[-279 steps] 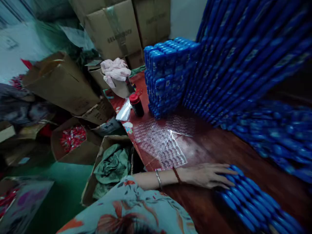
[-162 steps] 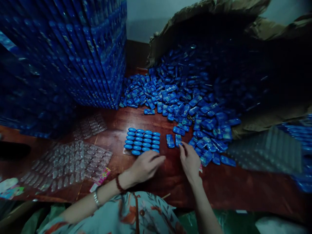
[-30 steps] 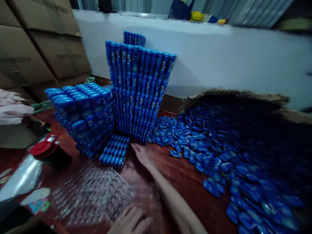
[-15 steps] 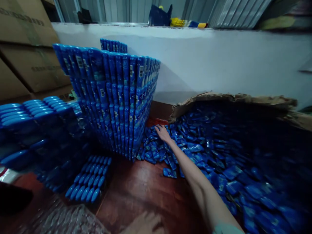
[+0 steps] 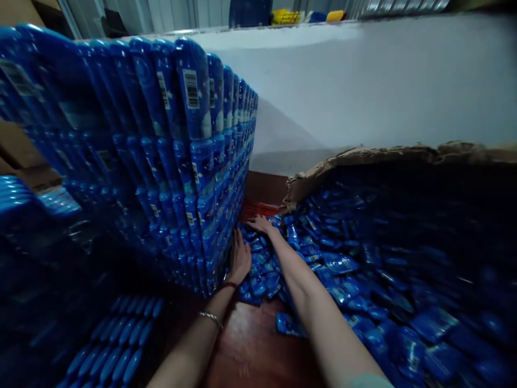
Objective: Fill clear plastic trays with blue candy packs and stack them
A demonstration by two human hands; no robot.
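Both my arms reach forward to the gap between a tall stack of blue bottle-shaped packs [image 5: 194, 161] and a loose heap of similar blue packs [image 5: 339, 264]. My left hand [image 5: 241, 260] is open, its fingers pointing up and away along the lower right side of the stack, beside the heap's near edge. Farther in, my right hand [image 5: 262, 223] lies over the heap's far left end with its fingers stretched out. No pack shows in either hand, though the undersides of both are hidden. The stacked packs are glossy, some with white barcodes.
Torn cardboard [image 5: 319, 167] edges the heap at the back. A white wall [image 5: 343, 91] stands behind. Rows of blue packs [image 5: 113, 345] sit low at left on the reddish-brown floor [image 5: 258, 347]. One pack [image 5: 288, 325] lies apart in front.
My left hand has come up from the bottom edge to the stack's side. The view has moved closer to the stack. My right hand stays over the heap's far left end.
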